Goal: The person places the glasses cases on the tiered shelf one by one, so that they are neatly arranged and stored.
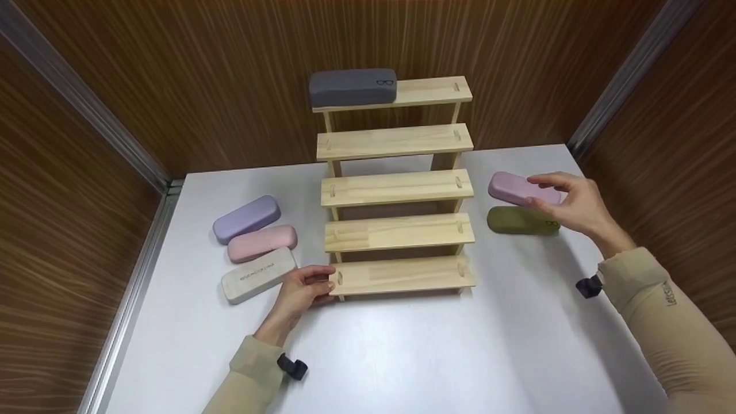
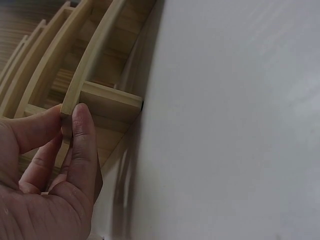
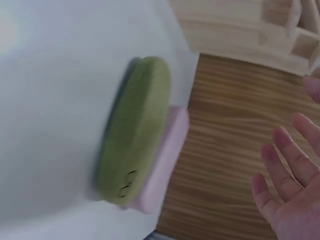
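In the head view, a wooden five-step display rack stands mid-table. My left hand pinches the left end of its lowest shelf; in the left wrist view the thumb and fingers grip the shelf board from both faces. My right hand is spread above a pinkish-lilac glasses case on the right. An olive green glasses case lies alongside that one, a small glasses drawing at its end. The right wrist view shows the fingers apart from both cases.
A dark grey glasses case sits on the top shelf, at its left. Left of the rack lie a lavender case, a pink case and an off-white case with lettering. Wood-grain panels enclose the white table.
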`<state>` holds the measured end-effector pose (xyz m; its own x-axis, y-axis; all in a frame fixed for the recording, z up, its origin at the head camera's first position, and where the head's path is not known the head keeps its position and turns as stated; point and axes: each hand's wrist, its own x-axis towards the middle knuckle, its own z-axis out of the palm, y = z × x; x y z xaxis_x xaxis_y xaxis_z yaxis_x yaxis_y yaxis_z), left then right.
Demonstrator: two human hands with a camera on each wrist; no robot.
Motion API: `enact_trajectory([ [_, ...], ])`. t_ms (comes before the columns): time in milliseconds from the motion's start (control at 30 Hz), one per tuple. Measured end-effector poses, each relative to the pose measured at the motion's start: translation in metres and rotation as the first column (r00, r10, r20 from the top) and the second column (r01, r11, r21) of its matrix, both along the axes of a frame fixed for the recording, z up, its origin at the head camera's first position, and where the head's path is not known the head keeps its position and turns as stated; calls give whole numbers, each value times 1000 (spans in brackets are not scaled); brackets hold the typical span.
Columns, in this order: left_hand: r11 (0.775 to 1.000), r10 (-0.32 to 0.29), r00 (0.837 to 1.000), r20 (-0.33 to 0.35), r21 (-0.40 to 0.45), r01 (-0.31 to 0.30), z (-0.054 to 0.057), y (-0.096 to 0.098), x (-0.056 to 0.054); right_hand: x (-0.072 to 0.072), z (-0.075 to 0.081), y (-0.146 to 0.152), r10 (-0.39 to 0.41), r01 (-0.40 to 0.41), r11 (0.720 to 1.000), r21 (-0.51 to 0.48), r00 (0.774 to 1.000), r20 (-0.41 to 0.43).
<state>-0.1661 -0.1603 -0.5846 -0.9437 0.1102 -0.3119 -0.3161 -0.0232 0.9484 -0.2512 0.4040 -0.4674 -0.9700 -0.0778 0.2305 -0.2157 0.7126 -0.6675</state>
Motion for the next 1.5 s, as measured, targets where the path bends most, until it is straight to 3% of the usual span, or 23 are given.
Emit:
enact_trajectory([
  [167, 1000, -4, 1000, 3, -6, 4, 1, 0, 0, 0, -18, 12, -54, 52, 998, 33, 997, 48],
  [733, 1000, -11, 1000, -4, -1, 11, 0, 0, 0, -9, -73, 32, -19, 9, 991, 136, 997, 74],
  [933, 1000, -18, 1000, -8, 14, 18, -1, 1, 0, -9, -82, 34, -4, -13, 991, 134, 992, 129],
  [1200, 1000, -3, 1000, 13, 5, 3, 0, 0, -1, -10, -87, 37, 2, -19, 983, 181, 996, 94],
  [1500, 1000, 9, 1000, 9, -13, -9, 0, 0, 0, -7, -94, 34, -38, 14, 991, 134, 983, 177],
])
